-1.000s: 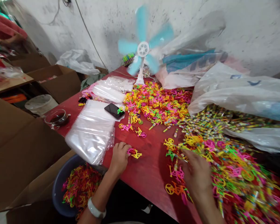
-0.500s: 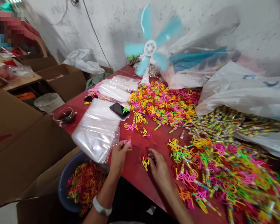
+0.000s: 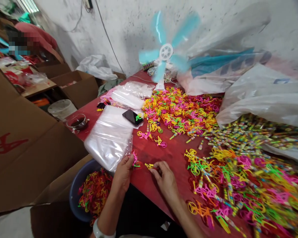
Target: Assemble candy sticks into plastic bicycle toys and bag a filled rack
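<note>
My left hand (image 3: 122,175) is closed on a small plastic toy bicycle (image 3: 135,158) with pink, green and red parts. Opposite it, my right hand (image 3: 166,180) pinches a yellow toy bicycle frame (image 3: 149,166) between thumb and fingers. Both hands are just above the near edge of the red table (image 3: 149,153), a short gap between the two pieces. Beyond them lie a few loose toy bicycles (image 3: 160,142), and a large heap of multicoloured ones (image 3: 178,112) spreads behind. Beside my right arm is another pile of toy bicycles and patterned tubes (image 3: 213,195).
Clear plastic bags (image 3: 106,135) with a phone (image 3: 132,118) on top lie at left, near a glass cup of dark liquid (image 3: 77,122). A blue basin (image 3: 75,205) of toy pieces sits below. A spinning fan (image 3: 166,52) stands behind; a person in pink (image 3: 37,33) bends over far left.
My right hand has picked the yellow frame up off the table and brought it left toward my other hand. The left hand has lowered slightly with its toy bicycle. The view has shifted left.
</note>
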Demonstrator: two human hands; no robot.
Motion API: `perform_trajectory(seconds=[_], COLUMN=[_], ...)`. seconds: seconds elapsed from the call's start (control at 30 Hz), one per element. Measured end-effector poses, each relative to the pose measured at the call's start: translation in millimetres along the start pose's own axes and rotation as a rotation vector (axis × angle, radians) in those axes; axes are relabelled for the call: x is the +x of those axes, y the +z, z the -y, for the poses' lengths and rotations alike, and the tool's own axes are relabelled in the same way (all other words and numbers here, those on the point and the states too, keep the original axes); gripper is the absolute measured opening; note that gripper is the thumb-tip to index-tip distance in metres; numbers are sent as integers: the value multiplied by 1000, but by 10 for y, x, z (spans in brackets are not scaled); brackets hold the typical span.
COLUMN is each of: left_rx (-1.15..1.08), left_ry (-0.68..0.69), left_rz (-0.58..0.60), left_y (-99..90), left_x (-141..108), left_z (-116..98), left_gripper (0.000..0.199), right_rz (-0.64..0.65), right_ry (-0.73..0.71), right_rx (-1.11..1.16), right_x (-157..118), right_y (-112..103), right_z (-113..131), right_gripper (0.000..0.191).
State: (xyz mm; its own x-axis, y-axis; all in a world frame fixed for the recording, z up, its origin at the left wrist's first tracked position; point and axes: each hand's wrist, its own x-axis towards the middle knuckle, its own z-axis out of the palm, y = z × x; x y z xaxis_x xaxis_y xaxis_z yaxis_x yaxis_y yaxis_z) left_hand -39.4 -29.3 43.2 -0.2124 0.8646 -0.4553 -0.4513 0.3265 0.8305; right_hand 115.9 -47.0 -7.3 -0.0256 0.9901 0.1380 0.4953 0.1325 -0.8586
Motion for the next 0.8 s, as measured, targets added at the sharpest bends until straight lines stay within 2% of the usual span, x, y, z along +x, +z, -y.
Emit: perform_trajectory(seconds=[0.03, 0.1, 0.17, 0.2, 0.27, 0.37, 0.43, 0.53, 0.67, 0.8], left_rx=[-16, -42, -53, -58, -77, -93, -82, -60, -73, -78], left_ry=[3, -7, -4, -10, -31, -64, -80, -94, -130, -132], left_rz=[-7, -4, 11, 29, 64, 86, 95, 104, 109, 128], left_y=[-19, -52, -66, -64, -42, 28, 92, 181, 241, 256], left_x=[-22, -59, -82, -88, -87, -66, -54, -49, -51, -55], left_z=[-41, -122, -182, -199, -197, -121, -41, 89, 227, 307], left_gripper=[39, 36, 36, 37, 39, 42, 44, 43, 43, 42], right_rz=[26, 161, 304, 330, 233, -54, -147, -190, -168, -135], right_ry=[15, -4, -57, -83, -109, -70, -19, 44, 56, 16], right_rx=[42, 150, 229, 231, 106, -194, -277, -378, -429, -393], right_x=[-20, -76, -89, -54, 132, 645, 1004, 1344, 1375, 1087], right_y=[29, 101, 152, 151, 72, -209, -415, -606, -643, -630], right_z=[52, 161, 229, 231, 155, -104, -291, -478, -537, -455], right_gripper=[9, 7, 21, 25, 26, 29, 33, 22, 12, 17])
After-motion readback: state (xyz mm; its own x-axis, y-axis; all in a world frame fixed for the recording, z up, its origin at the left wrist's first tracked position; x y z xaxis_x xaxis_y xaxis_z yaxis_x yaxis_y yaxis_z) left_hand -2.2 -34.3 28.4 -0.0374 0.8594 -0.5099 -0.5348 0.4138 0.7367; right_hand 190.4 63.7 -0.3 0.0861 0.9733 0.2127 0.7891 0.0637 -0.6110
